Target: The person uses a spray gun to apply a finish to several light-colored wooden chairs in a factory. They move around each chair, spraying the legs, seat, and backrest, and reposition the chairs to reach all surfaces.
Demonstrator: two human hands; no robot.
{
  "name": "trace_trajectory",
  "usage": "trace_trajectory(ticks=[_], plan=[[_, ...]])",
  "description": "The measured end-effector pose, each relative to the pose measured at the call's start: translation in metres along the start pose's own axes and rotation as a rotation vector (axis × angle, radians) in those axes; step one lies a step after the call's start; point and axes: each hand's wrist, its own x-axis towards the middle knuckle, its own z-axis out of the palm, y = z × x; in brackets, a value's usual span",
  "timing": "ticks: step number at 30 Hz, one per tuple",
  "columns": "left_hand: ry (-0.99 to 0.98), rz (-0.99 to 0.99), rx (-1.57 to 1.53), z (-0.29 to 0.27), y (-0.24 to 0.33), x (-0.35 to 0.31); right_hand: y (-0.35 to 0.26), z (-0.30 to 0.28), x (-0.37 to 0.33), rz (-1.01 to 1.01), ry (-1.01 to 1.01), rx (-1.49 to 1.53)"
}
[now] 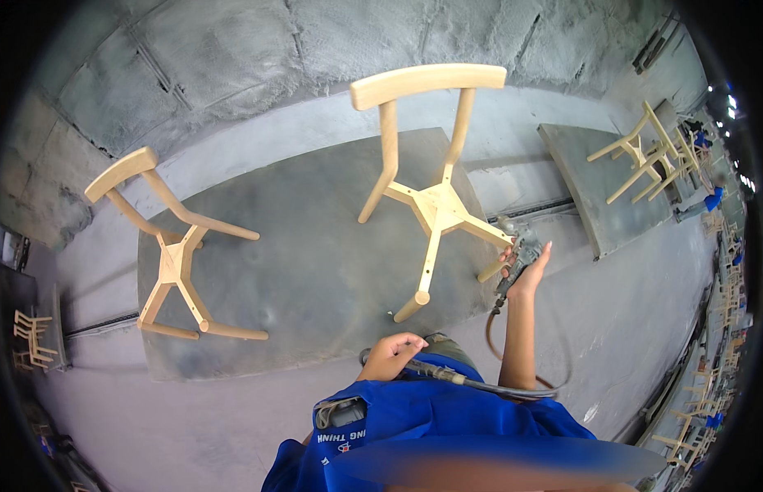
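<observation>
My right hand [529, 275] is closed around a grey spray gun [521, 248], one finger stretched out, and a brown hose [491, 334] hangs from the gun. The gun is beside the right leg of a pale wooden chair frame [441, 207], which has a curved backrest and no seat. At my waist my left hand [391, 356] is curled around the end of a grey hose [480, 384] with a metal fitting; its palm side is hidden. To the left stands a second bare chair frame [176, 260], with neither hand on it.
Both frames stand on a broad, dark grey table [316, 271]. Another table [599, 189] at the right bears more chair frames [648, 160]. A dusty, lined wall [365, 41] rises behind. A stack of frames [35, 339] sits far left; a person in blue [713, 198] is far right.
</observation>
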Motion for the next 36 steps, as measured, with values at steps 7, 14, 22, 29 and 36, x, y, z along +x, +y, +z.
trace_trajectory(ticks=[7,14,22,29,36], plan=[[0.258,0.155,-0.176,-0.09,-0.018,-0.008,-0.11,0.139,-0.072,-0.534,-0.615,-0.811],[0.279,0.105,-0.411,-0.086,-0.041,-0.015,-0.147,0.262,-0.125,-1.275,-0.628,-1.348],[0.288,0.143,-0.334,-0.082,-0.04,-0.02,-0.125,0.269,-0.081,-0.551,-0.732,-0.992],[0.31,0.046,-0.346,-0.074,-0.025,-0.013,-0.182,0.245,0.018,-0.569,-0.28,-0.824],[0.285,0.023,-0.258,-0.05,-0.027,-0.002,-0.207,0.159,0.072,-0.763,0.013,-0.84]])
